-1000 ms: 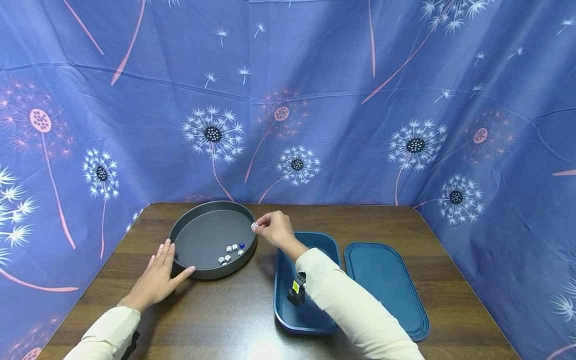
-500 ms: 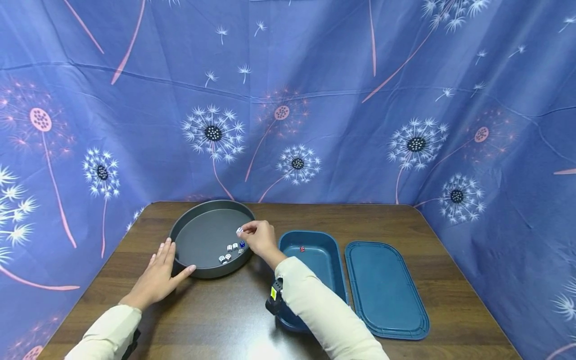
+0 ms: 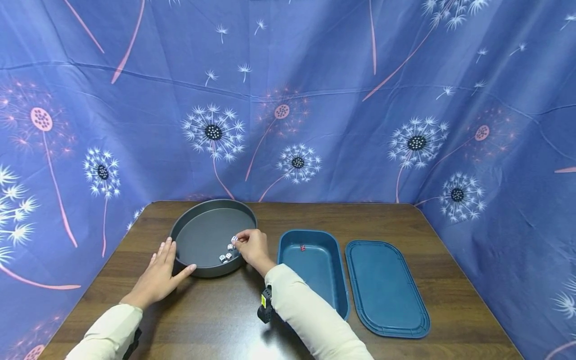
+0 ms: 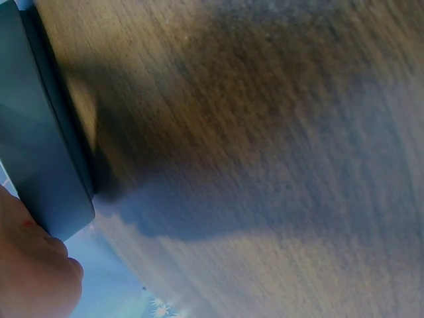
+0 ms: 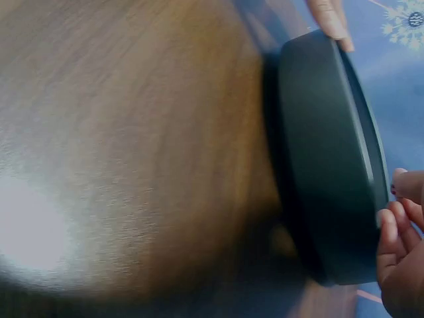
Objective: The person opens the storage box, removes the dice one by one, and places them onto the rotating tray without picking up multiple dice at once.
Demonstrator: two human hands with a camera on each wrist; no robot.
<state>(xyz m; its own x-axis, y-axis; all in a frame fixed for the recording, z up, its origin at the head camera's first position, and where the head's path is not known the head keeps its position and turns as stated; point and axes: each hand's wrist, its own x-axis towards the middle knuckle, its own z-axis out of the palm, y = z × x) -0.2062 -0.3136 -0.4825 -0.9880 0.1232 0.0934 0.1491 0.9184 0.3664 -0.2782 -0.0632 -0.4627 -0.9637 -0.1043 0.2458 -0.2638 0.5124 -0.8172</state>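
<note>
A round dark grey pan stands at the back left, with several white dice lying near its front right side. My right hand reaches over the pan's right rim and pinches a white die between thumb and fingertips, low above the others. Part of the group, the blue die included, is hidden behind that hand. On the pan's left side, my left hand rests with fingers straight and thumb spread along the rim. The right wrist view shows the pan's outer wall, with the right fingers at its rim.
Right of the pan stands a deep blue rectangular container with a red die inside. My right forearm crosses its near left part. Beside it a flat blue lid lies on the brown wooden table. A patterned blue cloth hangs behind.
My right hand has moved left and down from beside the pan's right rim to over the dice, carrying the white die. The red die in the container came into view. My left hand stays still.
</note>
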